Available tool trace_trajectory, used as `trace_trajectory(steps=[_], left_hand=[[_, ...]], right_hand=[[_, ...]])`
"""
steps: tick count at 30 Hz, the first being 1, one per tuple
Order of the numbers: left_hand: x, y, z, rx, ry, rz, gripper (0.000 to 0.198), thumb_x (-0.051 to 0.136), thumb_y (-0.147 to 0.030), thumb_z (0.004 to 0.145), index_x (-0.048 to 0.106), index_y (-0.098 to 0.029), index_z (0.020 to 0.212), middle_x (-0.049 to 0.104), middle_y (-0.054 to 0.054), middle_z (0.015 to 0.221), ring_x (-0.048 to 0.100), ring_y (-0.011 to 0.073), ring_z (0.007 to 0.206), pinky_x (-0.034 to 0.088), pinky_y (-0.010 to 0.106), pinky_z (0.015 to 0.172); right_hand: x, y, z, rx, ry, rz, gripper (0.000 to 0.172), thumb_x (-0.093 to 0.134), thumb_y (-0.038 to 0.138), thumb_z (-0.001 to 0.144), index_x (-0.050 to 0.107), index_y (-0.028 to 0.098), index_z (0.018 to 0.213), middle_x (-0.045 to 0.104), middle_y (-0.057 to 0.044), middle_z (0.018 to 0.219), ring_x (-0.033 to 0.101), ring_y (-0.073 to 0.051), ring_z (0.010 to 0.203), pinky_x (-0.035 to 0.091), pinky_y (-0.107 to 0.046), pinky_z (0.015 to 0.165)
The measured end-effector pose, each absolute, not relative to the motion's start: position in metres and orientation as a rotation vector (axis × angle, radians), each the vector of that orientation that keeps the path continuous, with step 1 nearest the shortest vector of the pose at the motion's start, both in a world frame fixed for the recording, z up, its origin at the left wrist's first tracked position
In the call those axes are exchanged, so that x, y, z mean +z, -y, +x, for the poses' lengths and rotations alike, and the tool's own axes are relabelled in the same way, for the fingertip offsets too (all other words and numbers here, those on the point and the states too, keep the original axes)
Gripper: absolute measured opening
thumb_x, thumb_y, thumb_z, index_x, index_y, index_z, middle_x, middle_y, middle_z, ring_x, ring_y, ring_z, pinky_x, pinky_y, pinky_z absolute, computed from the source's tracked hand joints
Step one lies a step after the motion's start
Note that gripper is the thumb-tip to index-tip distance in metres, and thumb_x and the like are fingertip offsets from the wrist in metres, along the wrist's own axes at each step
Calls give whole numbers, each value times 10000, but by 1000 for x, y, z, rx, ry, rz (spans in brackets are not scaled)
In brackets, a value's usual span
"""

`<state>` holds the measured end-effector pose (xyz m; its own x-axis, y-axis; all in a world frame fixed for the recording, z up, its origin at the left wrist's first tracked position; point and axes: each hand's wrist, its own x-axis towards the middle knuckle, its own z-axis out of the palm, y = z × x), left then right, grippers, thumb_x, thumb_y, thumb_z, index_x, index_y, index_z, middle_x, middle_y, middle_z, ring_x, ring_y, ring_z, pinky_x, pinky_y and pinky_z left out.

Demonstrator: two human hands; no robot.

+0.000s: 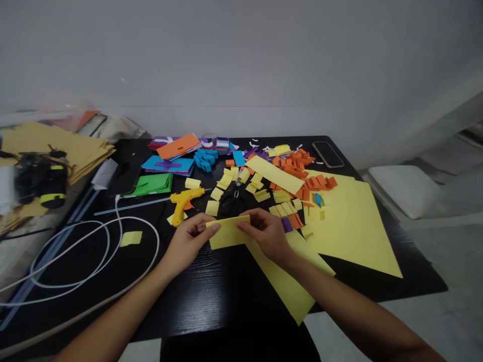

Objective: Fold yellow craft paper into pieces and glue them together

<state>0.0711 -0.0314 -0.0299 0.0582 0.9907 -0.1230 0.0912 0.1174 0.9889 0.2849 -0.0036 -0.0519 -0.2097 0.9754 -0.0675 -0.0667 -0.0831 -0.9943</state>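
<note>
Both hands hold a folded yellow paper strip [228, 232] just above the black table [211, 301]. My left hand [188, 241] pinches its left end, thumb on top. My right hand [266, 234] grips its right end with fingers curled over the top edge. Under my right wrist lies a long yellow paper strip [287, 281] running toward the table's front edge. Black scissors [232, 201] lie just beyond the held strip, and a yellow glue gun [183, 201] lies to the left of them.
A large yellow sheet [350, 226] covers the right side. Small yellow pieces [283, 208] and orange pieces [298, 166] are scattered behind. Stacks of coloured paper [169, 163], a phone [327, 153], a white cable [94, 251] and brown envelopes [53, 146] sit around.
</note>
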Motion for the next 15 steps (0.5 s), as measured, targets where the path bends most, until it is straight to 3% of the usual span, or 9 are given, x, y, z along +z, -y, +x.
trace_trajectory(steps=[7,15], left_hand=[[-32,33,69,1086,-1392,1276,263,766,-449,819,787,-189,780,687,-13,610,598,124,561,484,219,558],[-32,32,67,1119,-1449,1235,325,777,-507,799,798,-183,791,736,15,647,656,166,612,523,255,596]], right_hand=[[-47,4,285,1310,1354,-1136,207,732,405,868,766,201,859,760,-33,785,688,-171,717,549,-278,650],[-43,3,287,1290,1324,-1182,220,750,424,848,775,205,848,764,-45,803,688,-196,756,563,-324,725]])
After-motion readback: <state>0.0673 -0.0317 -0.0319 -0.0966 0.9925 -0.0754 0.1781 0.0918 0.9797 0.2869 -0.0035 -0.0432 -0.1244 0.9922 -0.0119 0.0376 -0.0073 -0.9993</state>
